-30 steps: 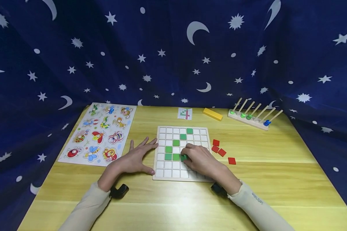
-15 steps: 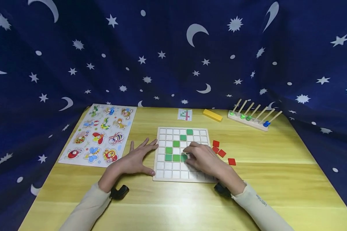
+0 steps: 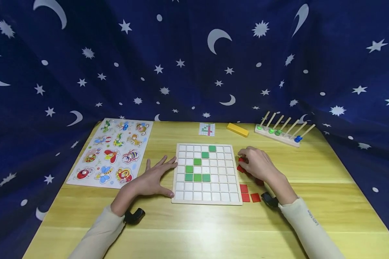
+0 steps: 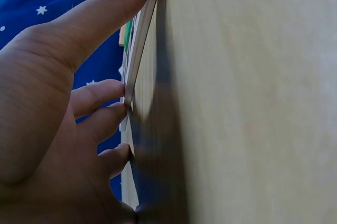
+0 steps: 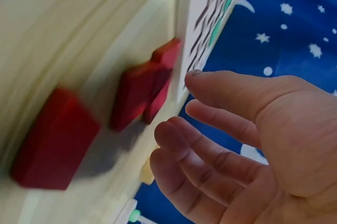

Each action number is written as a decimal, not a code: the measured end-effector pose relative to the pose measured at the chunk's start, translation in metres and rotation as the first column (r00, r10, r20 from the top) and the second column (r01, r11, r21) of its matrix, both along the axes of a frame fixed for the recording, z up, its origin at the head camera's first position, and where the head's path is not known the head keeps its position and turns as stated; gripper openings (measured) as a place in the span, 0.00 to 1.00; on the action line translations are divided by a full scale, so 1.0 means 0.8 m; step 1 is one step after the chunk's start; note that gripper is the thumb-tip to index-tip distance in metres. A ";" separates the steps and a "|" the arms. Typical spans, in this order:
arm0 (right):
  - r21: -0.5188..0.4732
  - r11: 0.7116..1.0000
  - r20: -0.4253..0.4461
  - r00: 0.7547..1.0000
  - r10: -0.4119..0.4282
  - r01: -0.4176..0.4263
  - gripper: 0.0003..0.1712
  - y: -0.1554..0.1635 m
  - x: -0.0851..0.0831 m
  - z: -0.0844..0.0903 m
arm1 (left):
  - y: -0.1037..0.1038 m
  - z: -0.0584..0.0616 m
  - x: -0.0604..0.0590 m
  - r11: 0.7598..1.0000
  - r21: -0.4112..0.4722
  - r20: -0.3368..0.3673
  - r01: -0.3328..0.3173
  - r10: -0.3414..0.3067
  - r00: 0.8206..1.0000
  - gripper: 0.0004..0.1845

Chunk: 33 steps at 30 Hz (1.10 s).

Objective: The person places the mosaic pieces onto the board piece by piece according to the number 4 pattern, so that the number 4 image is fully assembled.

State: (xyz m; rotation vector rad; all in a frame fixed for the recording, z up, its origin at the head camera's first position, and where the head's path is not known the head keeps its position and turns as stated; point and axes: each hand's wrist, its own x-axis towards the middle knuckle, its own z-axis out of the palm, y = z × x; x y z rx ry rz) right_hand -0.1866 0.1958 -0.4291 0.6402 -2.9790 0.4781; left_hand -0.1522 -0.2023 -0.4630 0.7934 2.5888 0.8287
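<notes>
Head view: right hand [image 3: 257,163], fingers relaxed, hovers over flat square red tiles [image 3: 243,168] beside grid board [image 3: 207,202].

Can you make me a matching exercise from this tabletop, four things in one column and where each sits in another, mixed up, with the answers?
Things:
1. yellow block
2. insect puzzle board
3. loose red tiles
4. green tiles

Places:
A. left of the grid board
B. set in the grid board's squares
C. on the table, right of the grid board
D. far edge of the table, beside the peg rack

Pairs: 1-D, 2-A, 3-C, 4-B
</notes>
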 end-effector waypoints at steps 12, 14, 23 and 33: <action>0.036 0.999 0.047 0.999 -0.022 0.020 0.11 0.014 -0.009 -0.005 | 0.001 -0.002 -0.001 1.000 0.008 -0.004 0.004 -0.004 1.000 0.58; 0.034 0.999 0.049 0.999 -0.020 0.019 0.11 0.014 -0.009 -0.005 | 0.001 -0.003 -0.001 1.000 0.009 -0.005 0.006 -0.006 1.000 0.58; 0.036 0.999 0.048 0.999 -0.008 0.007 0.13 0.014 -0.011 -0.003 | 0.000 0.001 -0.002 1.000 -0.004 -0.009 0.003 -0.003 1.000 0.57; 0.071 0.997 0.041 0.999 0.010 -0.013 0.11 0.008 -0.017 -0.004 | -0.001 0.001 -0.001 1.000 -0.017 -0.006 0.005 -0.005 1.000 0.57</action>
